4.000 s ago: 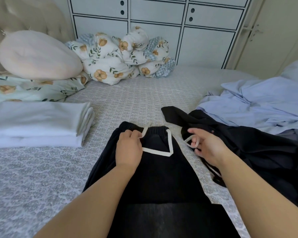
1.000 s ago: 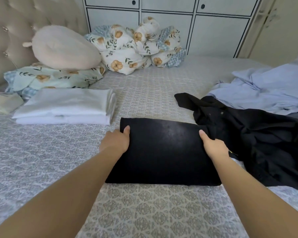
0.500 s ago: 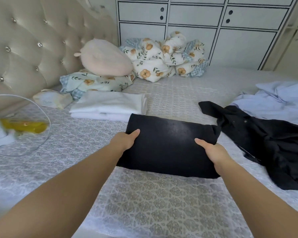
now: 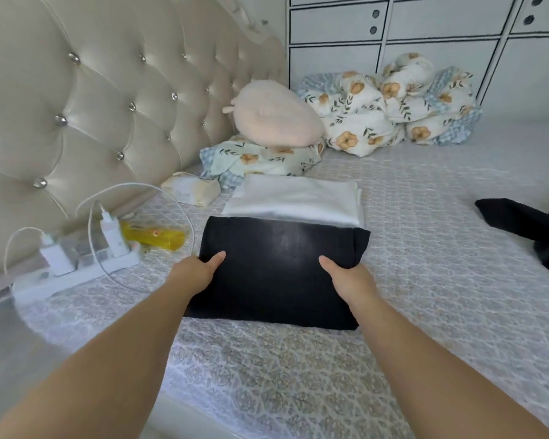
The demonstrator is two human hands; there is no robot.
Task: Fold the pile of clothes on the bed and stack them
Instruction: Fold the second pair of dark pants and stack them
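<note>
Apparently folded black garment (image 4: 279, 267) between both hands.

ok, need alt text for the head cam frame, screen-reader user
Two bare hands, left hand and right hand, grip the ends of a folded black garment just before a folded white stack on a patterned bed. A power strip lies to the left by a tufted headboard; another black garment lies unfolded at right.
</note>
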